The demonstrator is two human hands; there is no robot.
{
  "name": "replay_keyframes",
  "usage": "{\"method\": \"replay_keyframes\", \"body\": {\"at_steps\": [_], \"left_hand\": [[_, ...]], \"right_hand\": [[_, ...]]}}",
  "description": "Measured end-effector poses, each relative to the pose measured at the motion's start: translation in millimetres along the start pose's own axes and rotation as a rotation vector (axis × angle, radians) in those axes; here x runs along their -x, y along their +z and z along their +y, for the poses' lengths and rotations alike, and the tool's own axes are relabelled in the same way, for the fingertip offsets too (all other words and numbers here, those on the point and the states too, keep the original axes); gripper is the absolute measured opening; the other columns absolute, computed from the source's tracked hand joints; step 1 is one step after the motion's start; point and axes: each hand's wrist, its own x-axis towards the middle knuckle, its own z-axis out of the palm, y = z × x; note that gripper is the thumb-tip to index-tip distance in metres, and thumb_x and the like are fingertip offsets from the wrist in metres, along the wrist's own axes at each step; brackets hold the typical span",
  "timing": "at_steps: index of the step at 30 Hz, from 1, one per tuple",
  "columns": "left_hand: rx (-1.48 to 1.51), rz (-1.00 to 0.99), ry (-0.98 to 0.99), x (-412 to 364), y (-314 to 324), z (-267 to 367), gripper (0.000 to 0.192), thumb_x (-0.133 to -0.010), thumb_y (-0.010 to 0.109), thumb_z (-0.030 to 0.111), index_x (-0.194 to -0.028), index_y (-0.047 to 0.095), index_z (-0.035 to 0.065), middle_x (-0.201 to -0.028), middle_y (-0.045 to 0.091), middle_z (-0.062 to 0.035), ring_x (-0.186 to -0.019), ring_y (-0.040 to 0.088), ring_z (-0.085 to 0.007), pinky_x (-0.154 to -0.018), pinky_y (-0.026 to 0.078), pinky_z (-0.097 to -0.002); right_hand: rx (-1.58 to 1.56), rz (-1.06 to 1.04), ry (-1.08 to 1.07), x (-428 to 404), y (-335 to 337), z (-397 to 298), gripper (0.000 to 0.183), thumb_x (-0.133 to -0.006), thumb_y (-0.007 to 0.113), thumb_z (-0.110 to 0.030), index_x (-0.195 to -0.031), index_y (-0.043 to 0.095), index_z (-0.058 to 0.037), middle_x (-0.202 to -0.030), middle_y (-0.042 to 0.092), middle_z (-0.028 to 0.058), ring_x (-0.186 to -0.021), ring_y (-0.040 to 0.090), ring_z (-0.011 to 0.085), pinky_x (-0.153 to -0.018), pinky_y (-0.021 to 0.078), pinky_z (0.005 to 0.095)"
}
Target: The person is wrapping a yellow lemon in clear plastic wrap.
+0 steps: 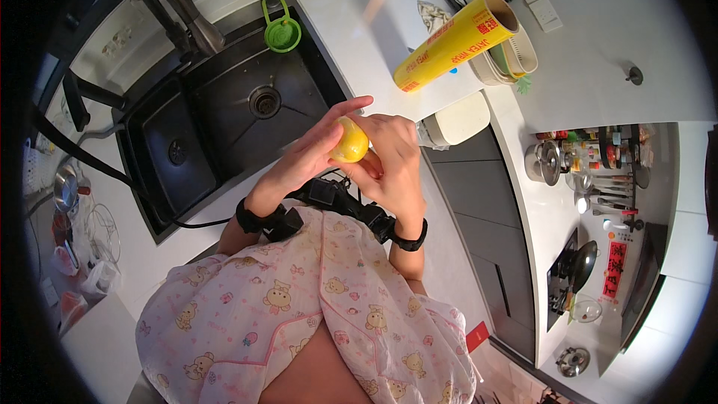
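A yellow lemon with a shiny film, apparently cling wrap, is held up between both hands in front of my chest. My left hand lies along its left side, with the fingers pointing up and away. On the other side, my right hand is curled around it, its fingertips near the lemon's lower end. The large yellow roll of cling wrap stands on the white counter beyond my right hand. Its open cardboard core shows at the top.
A black double sink lies ahead to the left, with a dark faucet and a green strainer. White containers sit at the counter's right edge. A stove with a black wok is far right. A black cable crosses at left.
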Motion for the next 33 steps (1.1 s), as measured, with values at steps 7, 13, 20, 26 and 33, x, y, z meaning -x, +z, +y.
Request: {"method": "replay_keyframes", "body": {"at_steps": [7, 13, 20, 26, 33], "left_hand": [[-0.23, -0.003, 0.099, -0.8, -11.4, -3.8, 0.078, -0.079, 0.056, 0.045, -0.133, 0.02, 0.0014, -0.116, 0.046, -0.0085, -0.103, 0.047, -0.0143, -0.09, 0.036, -0.0294], [0.013, -0.133, -0.016, -4.1, -10.0, -1.4, 0.081, -0.076, 0.061, 0.044, -0.131, 0.022, -0.0005, -0.112, 0.049, -0.0086, -0.102, 0.049, -0.0147, -0.085, 0.041, -0.0291], [-0.035, -0.103, -0.088, -4.6, -15.5, 1.5, 0.077, -0.076, 0.062, 0.038, -0.13, 0.024, -0.0015, -0.12, 0.045, -0.0099, -0.106, 0.048, -0.0163, -0.089, 0.039, -0.0298], [-0.085, 0.007, -0.087, -2.1, -6.8, 1.5, 0.072, -0.076, 0.063, 0.029, -0.13, 0.026, -0.0014, -0.125, 0.041, -0.0107, -0.112, 0.043, -0.0168, -0.095, 0.034, -0.0306], [0.03, -0.128, -0.111, -7.9, -10.9, 1.8, 0.079, -0.074, 0.064, 0.038, -0.13, 0.025, -0.0013, -0.121, 0.043, -0.0093, -0.107, 0.046, -0.0151, -0.092, 0.037, -0.0312]], "right_hand": [[0.079, -0.036, -0.015, -2.8, -4.7, -6.4, 0.043, -0.062, 0.07, -0.022, -0.1, 0.056, -0.005, -0.088, 0.058, 0.0045, -0.081, 0.053, 0.0209, -0.079, 0.0348, 0.0334], [0.031, -0.148, -0.033, 0.9, -11.8, 0.4, 0.043, -0.063, 0.07, -0.021, -0.101, 0.056, -0.0053, -0.085, 0.056, 0.0046, -0.079, 0.051, 0.0221, -0.078, 0.0353, 0.0336], [-0.052, -0.084, 0.03, 0.0, -9.7, -1.3, 0.038, -0.063, 0.069, -0.018, -0.097, 0.057, -0.0056, -0.085, 0.055, 0.0061, -0.079, 0.051, 0.0237, -0.079, 0.0349, 0.0341], [0.097, -0.118, -0.016, 3.2, -10.3, 9.7, 0.033, -0.064, 0.067, -0.017, -0.094, 0.056, -0.0053, -0.088, 0.056, 0.006, -0.082, 0.051, 0.0241, -0.08, 0.0345, 0.0339], [-0.089, -0.005, 0.064, 1.7, -1.7, 9.9, 0.032, -0.064, 0.067, -0.017, -0.093, 0.057, -0.0056, -0.084, 0.057, 0.0049, -0.079, 0.052, 0.0241, -0.079, 0.0352, 0.0345]]}}
